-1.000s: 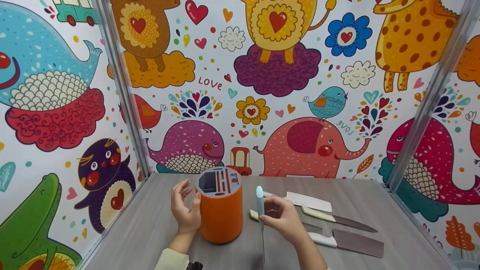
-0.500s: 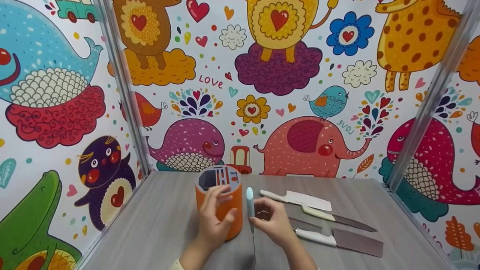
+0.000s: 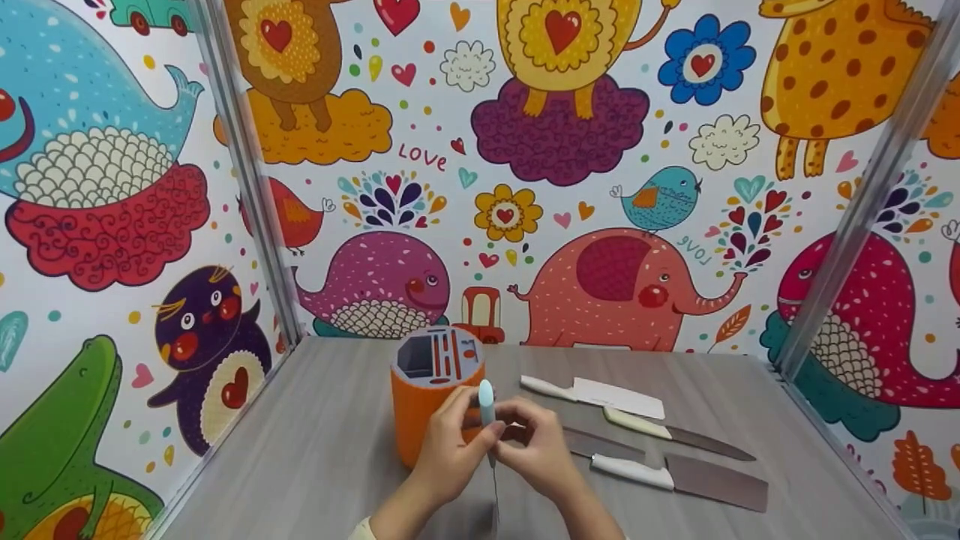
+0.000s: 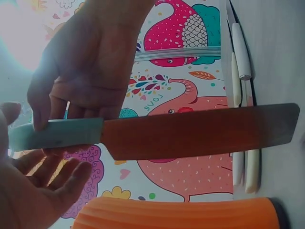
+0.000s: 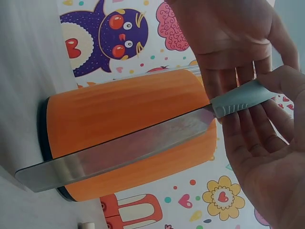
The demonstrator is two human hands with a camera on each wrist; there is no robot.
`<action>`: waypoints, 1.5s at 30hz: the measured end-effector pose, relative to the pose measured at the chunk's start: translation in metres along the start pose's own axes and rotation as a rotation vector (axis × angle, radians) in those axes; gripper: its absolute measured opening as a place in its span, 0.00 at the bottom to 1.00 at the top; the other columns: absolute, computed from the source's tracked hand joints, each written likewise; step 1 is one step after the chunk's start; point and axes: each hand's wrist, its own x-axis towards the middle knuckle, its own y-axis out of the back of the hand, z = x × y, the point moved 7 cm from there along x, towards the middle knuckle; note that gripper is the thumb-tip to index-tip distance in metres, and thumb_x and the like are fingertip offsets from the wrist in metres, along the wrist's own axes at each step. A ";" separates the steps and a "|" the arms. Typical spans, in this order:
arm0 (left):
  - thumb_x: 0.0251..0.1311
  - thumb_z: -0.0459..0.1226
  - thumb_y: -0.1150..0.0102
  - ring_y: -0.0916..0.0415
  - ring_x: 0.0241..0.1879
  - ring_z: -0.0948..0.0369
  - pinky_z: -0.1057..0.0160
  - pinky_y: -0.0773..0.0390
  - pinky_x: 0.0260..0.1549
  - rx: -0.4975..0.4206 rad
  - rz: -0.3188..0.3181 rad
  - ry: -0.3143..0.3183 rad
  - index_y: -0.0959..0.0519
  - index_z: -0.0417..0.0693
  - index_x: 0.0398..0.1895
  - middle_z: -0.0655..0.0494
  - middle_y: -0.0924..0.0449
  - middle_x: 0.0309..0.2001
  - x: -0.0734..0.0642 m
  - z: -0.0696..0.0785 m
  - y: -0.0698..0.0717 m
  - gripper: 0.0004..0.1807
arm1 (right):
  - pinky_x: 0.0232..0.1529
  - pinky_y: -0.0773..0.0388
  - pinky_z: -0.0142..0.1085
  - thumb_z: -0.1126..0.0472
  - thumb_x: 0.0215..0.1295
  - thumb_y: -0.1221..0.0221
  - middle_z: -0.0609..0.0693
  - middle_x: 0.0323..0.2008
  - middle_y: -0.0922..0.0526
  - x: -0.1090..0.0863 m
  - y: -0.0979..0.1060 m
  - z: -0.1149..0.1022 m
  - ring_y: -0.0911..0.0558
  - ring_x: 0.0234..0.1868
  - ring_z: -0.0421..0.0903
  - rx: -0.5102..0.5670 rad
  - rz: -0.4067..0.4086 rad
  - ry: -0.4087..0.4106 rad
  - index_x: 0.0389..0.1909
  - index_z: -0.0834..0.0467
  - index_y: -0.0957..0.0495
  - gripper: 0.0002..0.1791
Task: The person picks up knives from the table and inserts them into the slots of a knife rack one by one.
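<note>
A kitchen knife with a pale blue handle (image 3: 487, 405) and a long, square-ended blade (image 5: 119, 155) points downward in front of me. My right hand (image 3: 536, 442) pinches the handle from the right, its thumb on the near side. From the other side my left hand (image 3: 454, 446) has thumb and fingers at the same handle; its exact contact is partly hidden. Just behind the left hand stands an orange round knife block (image 3: 411, 420), its grey top cut with several slots and one wide opening. In the right wrist view the blade crosses in front of the block without visible slots filled.
To the right on the grey table (image 3: 300, 450) lie a white-handled cleaver (image 3: 615, 396), a cream-handled knife (image 3: 709, 442), a second cleaver (image 3: 716, 480) with white handle, and a partly hidden blade (image 3: 607, 442). Printed walls enclose the table.
The left hand has left the knife block's side and come right to the knife handle. The right hand has brought the knife left, nearer the block.
</note>
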 end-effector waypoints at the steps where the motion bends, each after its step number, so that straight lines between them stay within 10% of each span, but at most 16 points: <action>1: 0.76 0.41 0.38 0.17 0.55 0.58 0.60 0.13 0.57 0.005 -0.001 0.006 0.21 0.45 0.62 0.54 0.20 0.53 0.000 -0.001 0.000 0.17 | 0.44 0.09 0.38 0.73 0.61 0.29 0.52 0.41 0.12 0.000 0.000 0.001 0.12 0.43 0.38 0.001 0.004 -0.002 0.46 0.61 0.14 0.13; 13: 0.79 0.42 0.42 0.13 0.53 0.56 0.61 0.12 0.54 0.076 0.111 0.024 0.20 0.38 0.60 0.52 0.12 0.54 -0.001 0.009 0.017 0.18 | 0.51 0.11 0.36 0.76 0.66 0.35 0.47 0.43 0.10 -0.006 0.002 0.070 0.11 0.46 0.41 0.405 0.182 -0.182 0.50 0.71 0.18 0.13; 22: 0.82 0.44 0.48 0.10 0.51 0.56 0.56 0.13 0.57 0.023 0.096 0.071 0.24 0.34 0.63 0.51 0.10 0.51 0.003 0.013 0.023 0.21 | 0.71 0.21 0.50 0.72 0.63 0.31 0.74 0.74 0.30 -0.018 0.008 0.131 0.24 0.73 0.65 0.179 0.225 -0.310 0.77 0.75 0.40 0.44; 32: 0.83 0.41 0.50 0.11 0.50 0.53 0.59 0.14 0.59 -0.011 0.125 0.062 0.25 0.31 0.63 0.45 0.12 0.51 0.002 0.025 0.033 0.21 | 0.78 0.33 0.61 0.59 0.62 0.23 0.74 0.78 0.37 -0.013 -0.009 0.155 0.34 0.78 0.71 0.135 0.224 -0.496 0.81 0.70 0.45 0.54; 45: 0.85 0.41 0.55 0.11 0.54 0.56 0.57 0.15 0.60 0.061 0.140 0.010 0.27 0.36 0.65 0.50 0.12 0.53 0.002 0.057 0.049 0.19 | 0.81 0.40 0.63 0.64 0.54 0.26 0.66 0.80 0.36 0.001 -0.035 0.148 0.36 0.81 0.65 0.143 0.131 -0.393 0.83 0.64 0.44 0.56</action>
